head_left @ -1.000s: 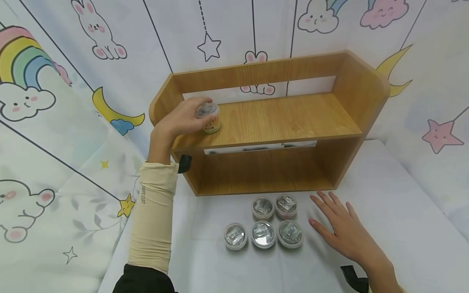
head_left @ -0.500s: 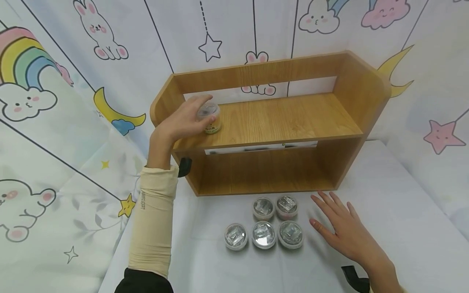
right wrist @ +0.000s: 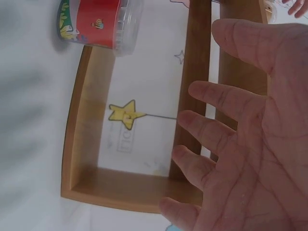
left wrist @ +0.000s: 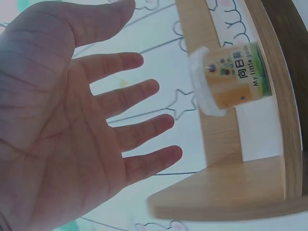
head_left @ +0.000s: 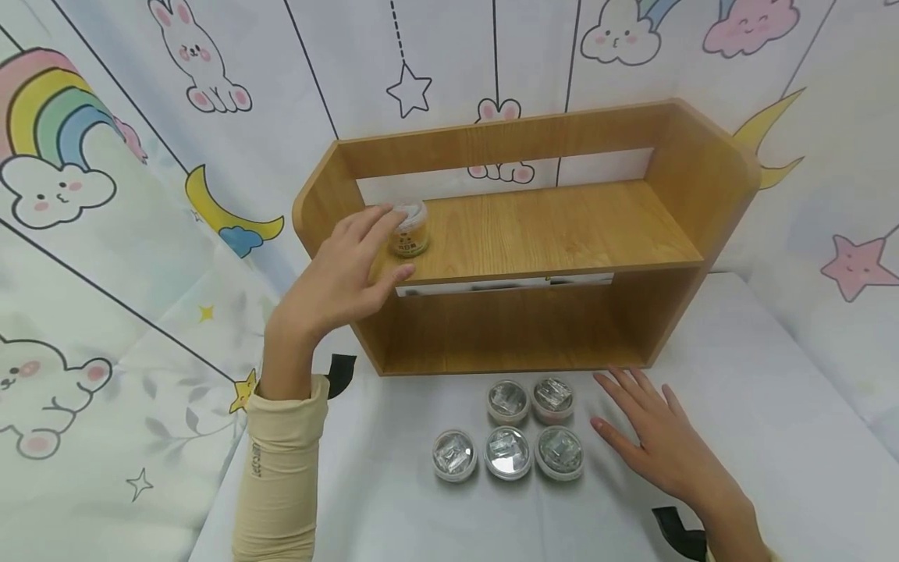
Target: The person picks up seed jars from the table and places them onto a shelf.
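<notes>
The left hand [head_left: 335, 269] hangs in the air just in front of the wooden shelf [head_left: 534, 234], fingers spread and nearly straight, holding nothing — the left wrist view shows its bare palm [left wrist: 62, 130] with clear space between the fingertips and the small jar [left wrist: 233, 77]. That jar [head_left: 410, 228] stands upright at the left end of the shelf's upper board, near the left side wall; from the head camera the fingers overlap its left edge, so part of it is hidden. Its label shows green and orange print, but the small writing is hard to read.

The left forearm rises from the lower left in a beige sleeve [head_left: 277, 468], wrist bent so the palm faces the shelf.

The right hand [head_left: 656, 441] lies flat on the white tabletop [head_left: 772, 437], fingers fanned and relaxed, gripping nothing, just right of five lidded jars [head_left: 507, 451] grouped in two rows in front of the shelf. Its wrist is cut off by the lower edge. The right wrist view is blurred — only one jar with a red label [right wrist: 98, 21] shows at its top edge.
</notes>
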Available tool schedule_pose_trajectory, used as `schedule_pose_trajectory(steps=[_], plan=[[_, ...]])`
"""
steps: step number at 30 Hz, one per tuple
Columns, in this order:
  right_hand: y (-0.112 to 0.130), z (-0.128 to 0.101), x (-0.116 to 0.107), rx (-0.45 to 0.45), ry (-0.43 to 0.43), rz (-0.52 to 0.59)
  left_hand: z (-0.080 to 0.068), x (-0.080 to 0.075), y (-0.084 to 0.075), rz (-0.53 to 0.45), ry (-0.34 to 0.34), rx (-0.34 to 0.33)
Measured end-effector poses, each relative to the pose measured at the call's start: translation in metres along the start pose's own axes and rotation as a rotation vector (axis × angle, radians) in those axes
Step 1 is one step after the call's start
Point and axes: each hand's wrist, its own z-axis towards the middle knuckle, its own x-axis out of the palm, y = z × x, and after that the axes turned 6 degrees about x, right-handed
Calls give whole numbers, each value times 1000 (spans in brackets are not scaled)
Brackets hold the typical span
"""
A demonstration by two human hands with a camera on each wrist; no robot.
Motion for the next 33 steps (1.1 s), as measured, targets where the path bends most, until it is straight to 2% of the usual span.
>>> schedule_pose_trajectory(steps=[4, 9, 18, 33], plan=[[1, 2, 0, -3, 7, 2, -20, 3, -10, 20, -60, 64], [3, 1, 0, -7, 6, 9, -46, 13, -23, 35, -74, 73], [4, 2, 0, -19, -2, 4, -90, 41, -34, 24, -84, 22], [6, 1, -3, -14, -4, -2, -133, 74, -53, 5, -34, -107]])
